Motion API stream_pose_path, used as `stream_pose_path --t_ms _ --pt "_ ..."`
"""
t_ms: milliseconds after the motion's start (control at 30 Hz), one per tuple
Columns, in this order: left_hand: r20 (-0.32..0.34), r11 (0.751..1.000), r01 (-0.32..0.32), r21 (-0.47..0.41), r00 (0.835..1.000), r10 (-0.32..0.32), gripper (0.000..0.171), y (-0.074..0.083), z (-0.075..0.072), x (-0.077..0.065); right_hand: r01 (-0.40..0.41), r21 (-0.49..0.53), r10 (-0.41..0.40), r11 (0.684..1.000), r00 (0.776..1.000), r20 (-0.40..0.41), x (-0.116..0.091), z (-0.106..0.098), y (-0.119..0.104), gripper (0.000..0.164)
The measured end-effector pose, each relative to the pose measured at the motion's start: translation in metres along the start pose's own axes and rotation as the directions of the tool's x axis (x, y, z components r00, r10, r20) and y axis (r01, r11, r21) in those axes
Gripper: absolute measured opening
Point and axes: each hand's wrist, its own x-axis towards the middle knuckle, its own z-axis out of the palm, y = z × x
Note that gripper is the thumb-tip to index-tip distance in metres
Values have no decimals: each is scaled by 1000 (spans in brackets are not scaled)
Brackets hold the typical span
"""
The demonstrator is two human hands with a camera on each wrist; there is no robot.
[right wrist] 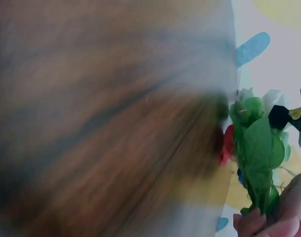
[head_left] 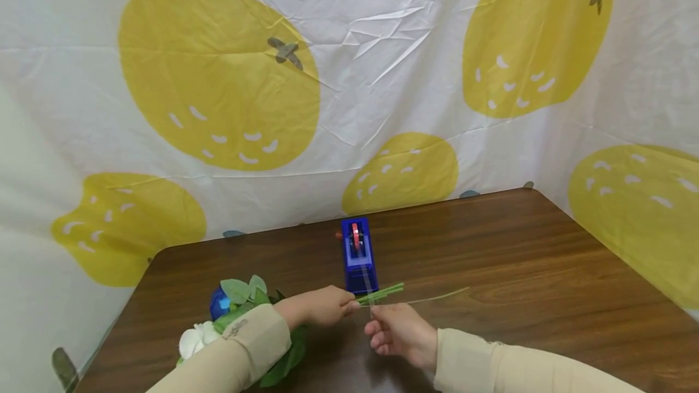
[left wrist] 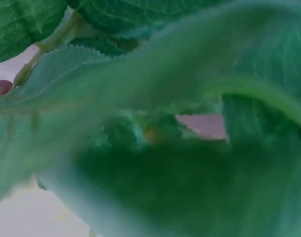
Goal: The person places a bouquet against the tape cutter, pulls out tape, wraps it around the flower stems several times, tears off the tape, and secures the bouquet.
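My left hand grips the green stems of a bunch of flowers, their cut ends poking out to the right. Behind it, the bunch shows a blue flower, a white flower and leaves partly under my sleeve; the right wrist view adds a red flower. Between thumb and fingertips, my right hand pinches a strip of clear tape, which stretches from the blue tape dispenser across the stems. One thin stem reaches farther right. Blurred leaves fill the left wrist view.
The brown wooden table extends to both sides of my hands. The dispenser, with a red roll core, stands near the back edge. A white cloth with yellow fruit prints hangs behind and beside the table.
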Motion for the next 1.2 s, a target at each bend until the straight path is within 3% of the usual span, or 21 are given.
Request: stream_pose_path --t_ms 367,633,800,1067,1200 --pt "11 997 22 -70 1000 -22 31 7 6 5 4 51 -4 999 1000 -12 1 2 10 15" --pt "15 999 4 -46 1000 -3 30 10 8 5 57 34 -56 998 998 -37 4 5 16 25" --pt "19 997 17 -76 1000 -16 28 10 5 4 98 54 -97 994 995 -31 8 6 16 22" --pt "10 998 65 -23 998 -65 32 12 6 5 90 72 -88 993 996 -26 10 8 14 16" --pt "-28 999 27 17 999 -26 32 12 9 8 77 86 -75 993 997 -32 11 6 13 16"
